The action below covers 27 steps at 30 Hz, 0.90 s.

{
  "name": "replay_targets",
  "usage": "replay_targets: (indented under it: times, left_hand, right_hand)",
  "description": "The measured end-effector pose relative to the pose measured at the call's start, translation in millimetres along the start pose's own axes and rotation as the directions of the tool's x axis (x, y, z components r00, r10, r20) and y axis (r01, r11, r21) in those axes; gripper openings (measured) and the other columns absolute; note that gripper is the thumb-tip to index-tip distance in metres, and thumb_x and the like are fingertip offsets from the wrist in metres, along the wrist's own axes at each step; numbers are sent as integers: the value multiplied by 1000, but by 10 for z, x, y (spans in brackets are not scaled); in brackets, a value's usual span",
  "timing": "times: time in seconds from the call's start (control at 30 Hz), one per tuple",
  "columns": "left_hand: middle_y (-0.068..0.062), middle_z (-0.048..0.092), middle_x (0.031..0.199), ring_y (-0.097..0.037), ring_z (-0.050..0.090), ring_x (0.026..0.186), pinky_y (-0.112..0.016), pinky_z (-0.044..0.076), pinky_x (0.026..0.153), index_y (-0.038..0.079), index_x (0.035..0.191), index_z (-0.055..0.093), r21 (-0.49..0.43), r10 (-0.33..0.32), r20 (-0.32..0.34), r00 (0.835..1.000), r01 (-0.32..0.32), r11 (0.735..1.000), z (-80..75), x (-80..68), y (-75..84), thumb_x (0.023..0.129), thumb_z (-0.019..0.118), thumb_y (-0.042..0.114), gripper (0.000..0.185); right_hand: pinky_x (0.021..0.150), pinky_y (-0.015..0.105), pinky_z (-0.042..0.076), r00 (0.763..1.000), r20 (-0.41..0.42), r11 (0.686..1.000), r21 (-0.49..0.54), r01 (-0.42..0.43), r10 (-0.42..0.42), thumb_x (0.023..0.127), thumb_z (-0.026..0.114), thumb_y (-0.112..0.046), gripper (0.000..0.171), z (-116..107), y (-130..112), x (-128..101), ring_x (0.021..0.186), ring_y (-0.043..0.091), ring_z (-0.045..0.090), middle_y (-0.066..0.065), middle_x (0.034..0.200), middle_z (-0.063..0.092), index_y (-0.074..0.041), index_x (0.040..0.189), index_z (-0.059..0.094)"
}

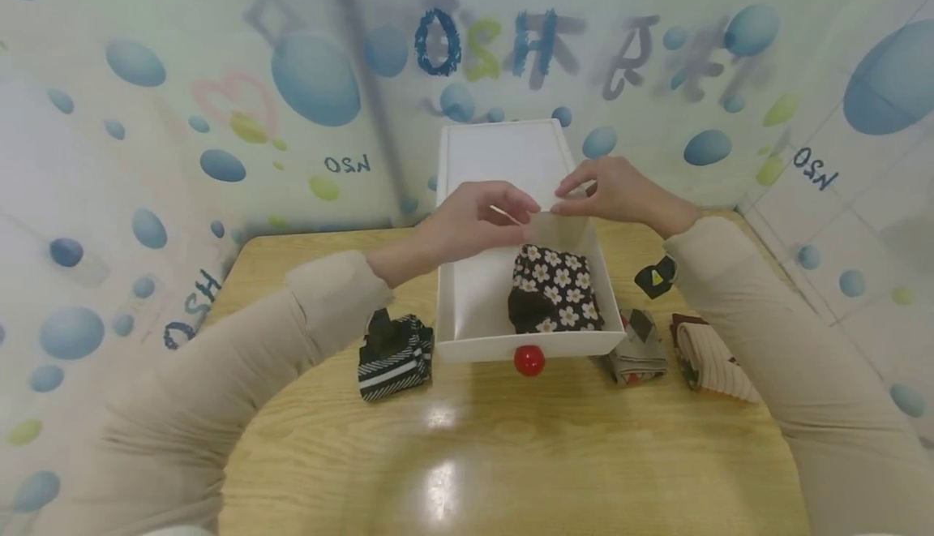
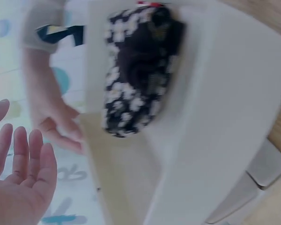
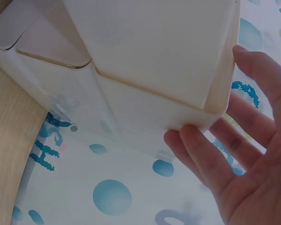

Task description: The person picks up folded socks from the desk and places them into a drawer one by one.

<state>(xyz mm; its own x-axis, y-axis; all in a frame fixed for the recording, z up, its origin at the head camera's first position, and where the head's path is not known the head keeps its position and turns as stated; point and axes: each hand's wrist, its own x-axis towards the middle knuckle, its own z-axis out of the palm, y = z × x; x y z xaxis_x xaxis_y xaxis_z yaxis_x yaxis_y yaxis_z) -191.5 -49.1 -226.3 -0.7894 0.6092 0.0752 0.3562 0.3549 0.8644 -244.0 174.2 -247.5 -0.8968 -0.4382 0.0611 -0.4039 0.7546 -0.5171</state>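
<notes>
Pinching thin white divider (image 1: pixel 543 205) between both hands, left hand (image 1: pixel 477 220) and right hand (image 1: pixel 620 193) (fingertips meeting): light, stiff, likely bendy; grip edges. Floral sock bundle (image 1: pixel 554 290) below hands.

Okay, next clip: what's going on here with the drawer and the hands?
A person has both hands over an open white drawer on a wooden table. The left hand and right hand meet at a thin white divider. One flowered folded cloth lies inside; a striped one and others wait outside.
</notes>
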Motion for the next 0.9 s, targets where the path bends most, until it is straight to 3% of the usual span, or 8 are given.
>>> replay_targets:
  times: [0.43,0.7,0.9]
  left_hand:
    - [-7,58,102,-17,57,90,-28,48,80,4,110,56,-87,59,-104,993,-68,994,-173,-259,66,82,63,9,30]
    - [-8,55,105,-20,55,94,-31,48,81,3,111,55,-133,22,-109,994,-36,990,-231,-488,-23,82,62,7,30]
    - [-11,55,106,-18,54,95,-31,47,83,3,111,55,-120,17,-157,988,-36,992,-309,-644,-148,83,62,9,30]
  right_hand:
    - [82,45,46,1000,-6,1000,14,-21,21,78,68,-28,37,11,18,6,97,35,54,17,111,57,0,102,64]
    - [83,45,45,1000,-1,1000,12,-17,17,79,67,-27,36,5,14,-4,98,36,54,18,113,55,0,103,64]
    - [82,44,46,1000,-5,1000,11,-4,4,79,66,-27,36,10,12,-1,98,35,54,18,112,56,0,102,64]
